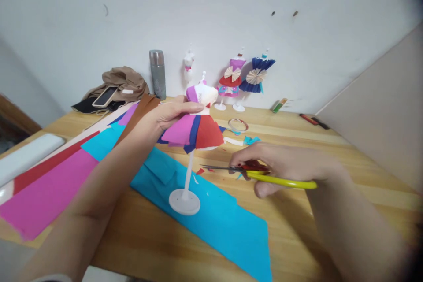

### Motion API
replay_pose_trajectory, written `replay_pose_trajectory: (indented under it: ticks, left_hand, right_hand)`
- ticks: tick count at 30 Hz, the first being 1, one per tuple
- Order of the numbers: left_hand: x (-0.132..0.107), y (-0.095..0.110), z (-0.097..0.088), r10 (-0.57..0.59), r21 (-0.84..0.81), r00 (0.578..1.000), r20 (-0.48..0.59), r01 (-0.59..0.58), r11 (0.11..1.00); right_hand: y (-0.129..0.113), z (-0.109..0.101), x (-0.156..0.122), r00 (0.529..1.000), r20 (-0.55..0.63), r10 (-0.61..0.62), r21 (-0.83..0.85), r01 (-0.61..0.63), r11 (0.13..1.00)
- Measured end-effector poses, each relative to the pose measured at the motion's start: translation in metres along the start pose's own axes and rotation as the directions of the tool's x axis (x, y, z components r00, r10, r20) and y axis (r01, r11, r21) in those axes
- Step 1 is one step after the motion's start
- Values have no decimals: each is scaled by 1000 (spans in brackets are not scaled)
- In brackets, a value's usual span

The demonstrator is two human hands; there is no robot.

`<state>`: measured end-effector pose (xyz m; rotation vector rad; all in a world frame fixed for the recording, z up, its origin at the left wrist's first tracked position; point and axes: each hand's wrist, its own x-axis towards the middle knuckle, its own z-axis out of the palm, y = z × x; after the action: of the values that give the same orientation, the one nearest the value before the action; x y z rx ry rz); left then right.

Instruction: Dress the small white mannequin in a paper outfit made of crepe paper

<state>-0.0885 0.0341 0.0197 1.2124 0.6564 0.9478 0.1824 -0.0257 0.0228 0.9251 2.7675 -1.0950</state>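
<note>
My left hand (pixel 176 112) grips a small white dress form (pixel 208 94) at its waist, thumb across the front. Purple, dark blue and red paper panels make up its skirt (pixel 209 132), and a purple piece covers one side of the chest. The form's round white base (pixel 184 202) is over a blue paper sheet (pixel 228 216), slightly tilted; I cannot tell whether it touches. To the right, my right hand (pixel 264 163) is closed round scissors (pixel 280 179) with yellow and red handles. Their blades look closed and point left toward the stand's pole, apart from the skirt.
Magenta paper (pixel 49 189), red and brown sheets lie at left. Small scraps (pixel 253 140) and a tape roll (pixel 238 125) sit behind the scissors. Along the wall stand a thermos (pixel 157 75), other dressed forms (pixel 231 77) and a glue stick (pixel 280 105). A phone (pixel 105 96) rests on brown cloth.
</note>
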Motion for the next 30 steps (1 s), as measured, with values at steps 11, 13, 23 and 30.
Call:
replay_pose_trajectory:
  ticks: [11, 13, 23, 30]
  left_hand:
    - [3, 11, -5, 86, -77, 993, -77, -92, 993]
    - [4, 12, -7, 79, -113, 994, -80, -88, 990]
    - [8, 11, -13, 11, -173, 997, -74, -24, 985]
    - [5, 13, -10, 41, -145, 995, -90, -54, 988]
  right_hand:
    - [-9, 2, 9, 998, -41, -54, 12, 54, 998]
    - [-7, 2, 8, 995, -51, -90, 9, 90, 996]
    - [15, -3, 5, 984, 15, -179, 217, 171, 961]
    - [-1, -6, -2, 969, -245, 15, -108, -43, 993]
